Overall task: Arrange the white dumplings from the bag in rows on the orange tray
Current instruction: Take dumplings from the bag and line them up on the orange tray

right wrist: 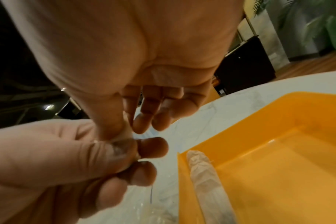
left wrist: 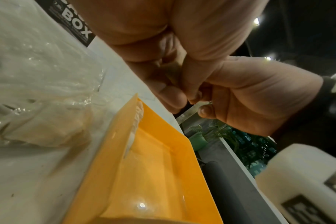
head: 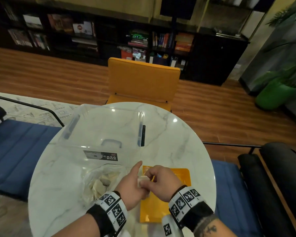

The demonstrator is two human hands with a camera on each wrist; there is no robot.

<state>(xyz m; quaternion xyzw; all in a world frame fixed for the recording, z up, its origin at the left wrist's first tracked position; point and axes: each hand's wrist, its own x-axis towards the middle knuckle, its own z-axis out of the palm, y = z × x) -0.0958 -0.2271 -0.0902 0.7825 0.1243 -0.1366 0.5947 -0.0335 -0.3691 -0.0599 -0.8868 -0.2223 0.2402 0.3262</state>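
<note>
Both my hands meet over the near left edge of the orange tray (head: 179, 177) and hold one white dumpling (head: 141, 179) between them. My left hand (head: 138, 184) grips it from the left with the index finger sticking out straight. My right hand (head: 149, 178) pinches it from the right, thumb against curled fingers. In the wrist views the held dumpling is mostly hidden by fingers. Another dumpling (right wrist: 205, 178) lies inside the tray (right wrist: 278, 174) along its left rim. The clear plastic bag (head: 101, 183) with several dumplings sits left of the tray.
A clear lidless storage box (head: 101, 127) labelled CASA BOX stands behind the bag on the round marble table (head: 169, 134). An orange chair (head: 143, 79) is at the far side. Blue cushioned seats flank the table, whose edge runs just right of the tray.
</note>
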